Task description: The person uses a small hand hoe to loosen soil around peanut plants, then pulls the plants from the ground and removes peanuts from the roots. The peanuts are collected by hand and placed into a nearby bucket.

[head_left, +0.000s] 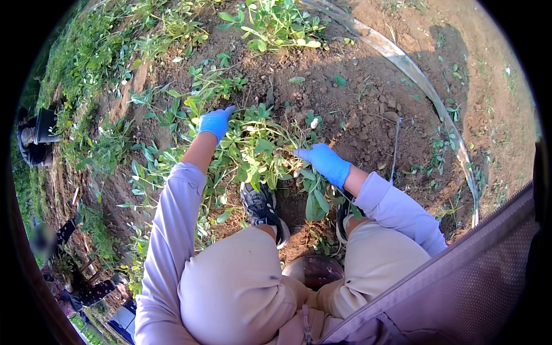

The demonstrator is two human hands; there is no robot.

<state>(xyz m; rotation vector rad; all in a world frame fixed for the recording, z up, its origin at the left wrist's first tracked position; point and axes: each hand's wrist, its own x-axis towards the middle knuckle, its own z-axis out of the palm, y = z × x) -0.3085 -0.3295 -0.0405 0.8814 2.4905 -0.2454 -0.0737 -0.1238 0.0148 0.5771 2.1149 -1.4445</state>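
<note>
A leafy green peanut plant [261, 146] lies between my two blue-gloved hands, just ahead of my shoes. My right hand [326, 164] is closed on its stems at the right-hand end, thumb side toward the middle. One pale pod [297, 172] hangs close below those fingertips, and another pale pod [314, 123] shows just above them. My left hand [215, 123] is at the leaves on the other side. One of its fingers points up and to the right; the others are hidden, so I cannot tell its grip.
My dark shoes [260, 208] stand on brown soil [368, 92], below the plant. More green plants [282, 26] grow ahead and to the left. A pale strip [414, 69] curves along the right. People [75, 287] and a dark bucket [46, 125] are at the far left.
</note>
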